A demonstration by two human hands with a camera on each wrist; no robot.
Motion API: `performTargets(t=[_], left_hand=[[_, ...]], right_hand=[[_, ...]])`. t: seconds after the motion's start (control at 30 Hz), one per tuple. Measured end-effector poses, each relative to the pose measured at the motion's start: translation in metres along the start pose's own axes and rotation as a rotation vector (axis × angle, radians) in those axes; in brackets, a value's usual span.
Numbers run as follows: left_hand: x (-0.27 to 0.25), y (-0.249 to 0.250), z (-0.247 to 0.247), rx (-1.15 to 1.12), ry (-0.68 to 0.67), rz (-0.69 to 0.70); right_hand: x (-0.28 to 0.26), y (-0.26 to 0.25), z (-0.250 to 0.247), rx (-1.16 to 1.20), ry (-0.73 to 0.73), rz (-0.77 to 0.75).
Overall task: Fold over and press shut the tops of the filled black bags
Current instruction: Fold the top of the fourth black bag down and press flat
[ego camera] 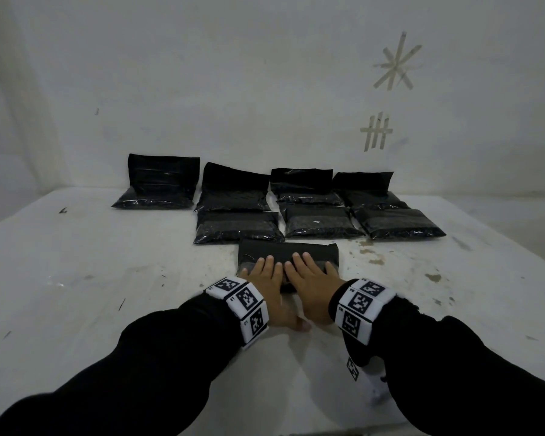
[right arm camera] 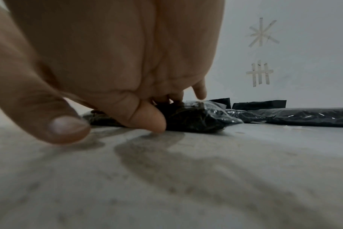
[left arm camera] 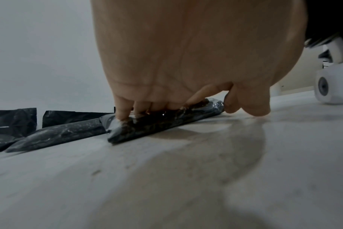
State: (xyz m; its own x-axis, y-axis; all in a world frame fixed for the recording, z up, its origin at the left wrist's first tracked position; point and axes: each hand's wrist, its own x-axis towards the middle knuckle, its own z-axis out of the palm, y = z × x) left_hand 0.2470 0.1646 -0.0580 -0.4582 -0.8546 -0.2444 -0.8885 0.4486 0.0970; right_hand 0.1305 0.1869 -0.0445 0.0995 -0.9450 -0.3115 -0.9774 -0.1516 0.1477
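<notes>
A filled black bag lies flat on the white table just ahead of me, its top folded over. Both hands lie side by side on it. My left hand presses its left half with straight fingers, and my right hand presses its right half, fingers spread. In the left wrist view the bag sits under the fingertips. In the right wrist view the bag lies under the fingers, with the thumb on the table.
Behind the pressed bag lie three folded bags in a row. Further back, several bags have their tops standing up against the white wall. Tape marks are stuck on the wall at right. The table's right edge is near.
</notes>
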Motion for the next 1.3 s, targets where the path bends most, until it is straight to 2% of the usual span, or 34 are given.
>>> performTargets(t=[0.07,0.2,0.3,0.47,0.67,0.83,0.97,1.1,1.3], left_hand=[[-0.001,-0.001,0.001,0.004,0.003,0.005],[0.0,-0.005,0.0,-0.035,0.0,0.018],[0.001,-0.009,-0.002,-0.066,-0.006,0.032],[0.0,-0.01,0.001,0.005,-0.008,0.039],[-0.002,-0.012,-0.003,-0.04,0.02,0.027],[0.0,-0.011,-0.004,-0.116,0.034,0.0],[-0.002,-0.011,-0.004,-0.156,0.067,0.012],[-0.004,-0.012,-0.008,-0.113,0.021,0.014],[-0.01,-0.015,-0.006,0.012,-0.103,-0.041]], right_hand=[[-0.002,-0.001,0.0,-0.04,0.009,0.008],[-0.003,0.003,0.0,0.09,-0.001,-0.001],[-0.004,0.004,0.0,0.094,-0.009,-0.01],[-0.004,0.005,-0.003,0.039,-0.002,0.034],[0.002,0.008,-0.002,0.154,-0.045,0.032],[-0.006,0.011,-0.007,0.259,0.059,0.014],[-0.009,0.013,-0.007,0.193,0.162,0.041],[-0.005,0.015,-0.006,0.072,0.177,0.077],[-0.01,0.02,-0.005,0.224,0.08,0.062]])
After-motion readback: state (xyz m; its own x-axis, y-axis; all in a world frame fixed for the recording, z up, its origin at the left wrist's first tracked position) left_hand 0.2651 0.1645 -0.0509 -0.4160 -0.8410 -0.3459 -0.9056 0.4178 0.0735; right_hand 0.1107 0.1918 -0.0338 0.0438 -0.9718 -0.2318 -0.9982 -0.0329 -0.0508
